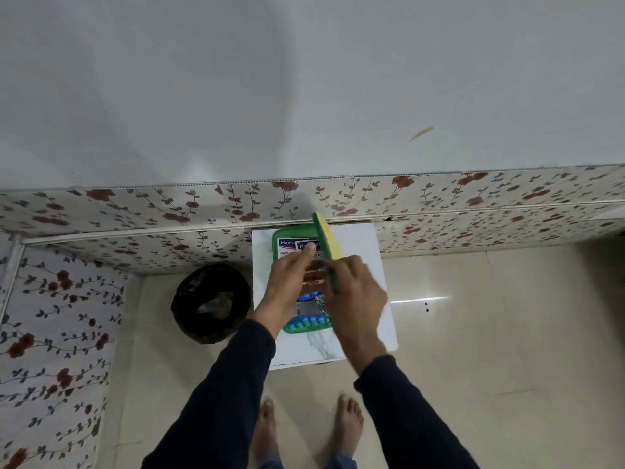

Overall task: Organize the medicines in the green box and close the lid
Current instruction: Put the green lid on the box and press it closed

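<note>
Your right hand [355,289] grip pinching the tilted lid [324,245] edge, left hand [291,279] beside it, fingers spread, pressing the medicines [306,321] in the green box [277,236]

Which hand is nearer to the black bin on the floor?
The left. The left hand is over the green box, on the side facing the black bin. The right hand holds the box lid at the box's far side from the bin.

Both arms in dark sleeves reach forward and inward. The left hand [291,282] is stretched out flat, fingers pointing ahead, its grip holding nothing. The right hand [355,292] is curled, its grip closed on the edge of the lid [323,242], which it holds tilted up. Bare feet stand below.
</note>
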